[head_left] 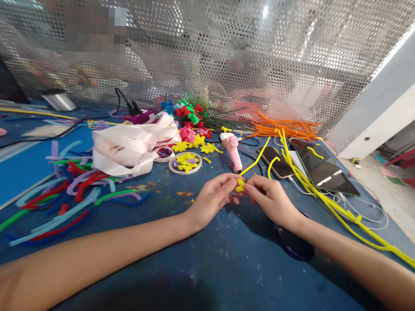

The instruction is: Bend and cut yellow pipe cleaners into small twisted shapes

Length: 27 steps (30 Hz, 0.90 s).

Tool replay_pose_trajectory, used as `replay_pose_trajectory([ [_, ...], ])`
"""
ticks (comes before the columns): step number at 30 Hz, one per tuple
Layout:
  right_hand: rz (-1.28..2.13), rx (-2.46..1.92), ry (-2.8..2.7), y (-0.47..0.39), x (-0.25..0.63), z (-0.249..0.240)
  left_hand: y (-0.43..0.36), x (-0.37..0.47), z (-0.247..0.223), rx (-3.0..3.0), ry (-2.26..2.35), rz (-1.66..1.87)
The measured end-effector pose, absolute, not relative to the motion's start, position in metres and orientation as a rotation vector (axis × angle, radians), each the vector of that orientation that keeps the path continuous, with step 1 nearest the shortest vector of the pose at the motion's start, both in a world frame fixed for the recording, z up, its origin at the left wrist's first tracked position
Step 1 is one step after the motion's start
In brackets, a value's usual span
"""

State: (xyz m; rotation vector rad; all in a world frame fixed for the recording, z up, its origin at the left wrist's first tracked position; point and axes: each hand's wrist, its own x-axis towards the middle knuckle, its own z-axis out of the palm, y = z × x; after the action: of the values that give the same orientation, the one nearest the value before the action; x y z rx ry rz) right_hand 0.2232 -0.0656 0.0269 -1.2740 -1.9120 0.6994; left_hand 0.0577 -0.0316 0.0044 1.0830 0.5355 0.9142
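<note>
Over the middle of the blue table, my left hand [214, 196] and my right hand [274, 198] meet around a small bent piece of yellow pipe cleaner [240, 185]. Fingertips of both hands pinch it, one hand on each side. Just beyond them lies a pink glue gun [232, 152]. Yellow pipe-cleaner flowers [207, 148] rest to its left, close to a round ring [185, 171] with yellow and purple pieces inside. Under my right wrist is a dark blue oval object [297, 254], partly hidden by the arm.
Loose coloured pipe cleaners [87, 192] and white ribbon [126, 148] lie at left. A phone [275, 162], a dark tablet [329, 171], white cables and long yellow pipe cleaners [331, 205] lie at right. Orange stems [286, 129] sit before a perforated metal screen [197, 60].
</note>
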Motion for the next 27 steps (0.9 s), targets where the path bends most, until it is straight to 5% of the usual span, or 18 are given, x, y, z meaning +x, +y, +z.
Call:
replay_pose_trajectory([
  [11, 0.990, -1.258, -1.881, -0.050, 0.215, 0.009, -0.016, 0.055, 0.002, 0.562, 0.212, 0.451],
  [23, 0.907, -1.328, -1.834, -0.055, 0.215, 0.008, -0.018, 0.059, -0.008, 0.626, 0.260, 0.496],
  [27, 1.328, -0.871, -1.887, -0.082, 0.220, 0.033, -0.015, 0.055, -0.007, 0.581, 0.250, 0.402],
])
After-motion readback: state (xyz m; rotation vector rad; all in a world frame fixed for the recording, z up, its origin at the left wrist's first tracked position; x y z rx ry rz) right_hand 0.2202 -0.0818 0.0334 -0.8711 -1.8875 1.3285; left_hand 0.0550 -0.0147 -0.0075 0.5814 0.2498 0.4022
